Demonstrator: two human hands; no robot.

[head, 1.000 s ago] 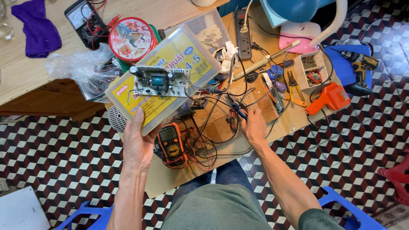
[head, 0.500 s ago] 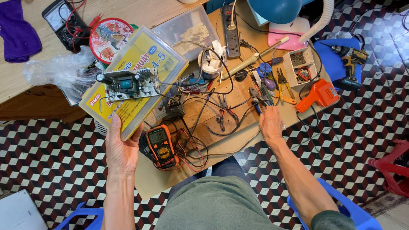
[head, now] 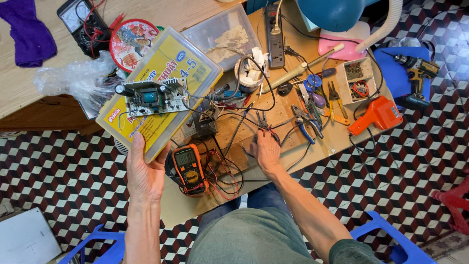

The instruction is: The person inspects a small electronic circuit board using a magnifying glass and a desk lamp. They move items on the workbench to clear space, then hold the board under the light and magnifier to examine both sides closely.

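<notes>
Cluttered wooden worktable point(head: 273, 115), tangled wires point(head: 229, 122); checkered tile floor point(head: 400, 171).

We see a yellow-labelled clear box point(head: 161, 93) w/ a green circuit board point(head: 152, 96) on top. Multimeter point(head: 188, 167): orange & black. Floor point(head: 73, 195): red, black & white cube-pattern tiles. Orange solder gun point(head: 376, 115), purple cloth point(head: 30, 34), blue stool point(head: 391, 232), tan wood bench point(head: 273, 115), pink pad point(head: 342, 46).

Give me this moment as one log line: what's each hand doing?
left hand: holds yellow plastic box, circuit board on top | right hand: on wires, workbench | orange multimeter: between hands
</notes>
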